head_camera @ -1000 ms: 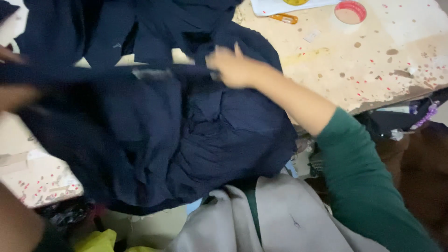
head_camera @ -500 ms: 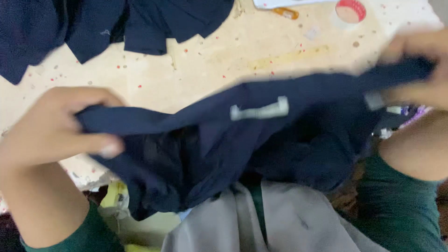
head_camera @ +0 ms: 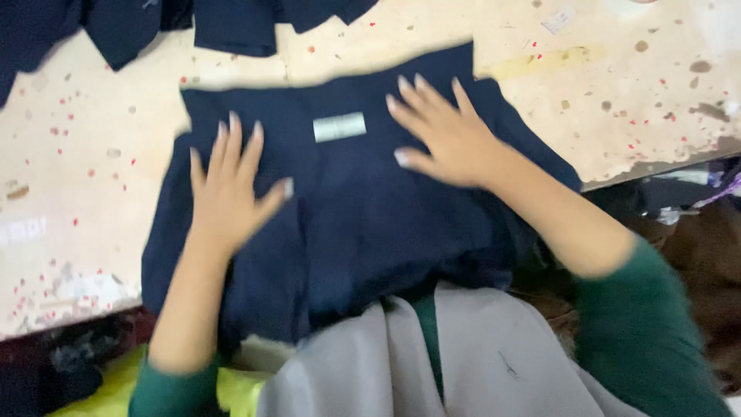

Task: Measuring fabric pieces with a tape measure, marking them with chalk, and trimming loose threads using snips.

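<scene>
A dark navy garment point(head_camera: 355, 208) lies spread flat on the speckled cream table point(head_camera: 93, 170), with a small grey label point(head_camera: 340, 127) near its top edge. My left hand point(head_camera: 231, 185) presses flat on the garment's left part, fingers apart. My right hand point(head_camera: 444, 135) rests flat on the garment to the right of the label, fingers spread. Both hands hold nothing. The garment's lower edge hangs over the table's near edge toward my lap.
More dark navy fabric pieces point(head_camera: 116, 31) lie at the table's far left and top. A yellow-green item point(head_camera: 100, 386) sits below the table at the lower left. Dark clutter point(head_camera: 679, 193) shows off the table's right edge.
The garment was held up stretched between both hands; now it lies flat on the table and both hands have let go and press on top of it.
</scene>
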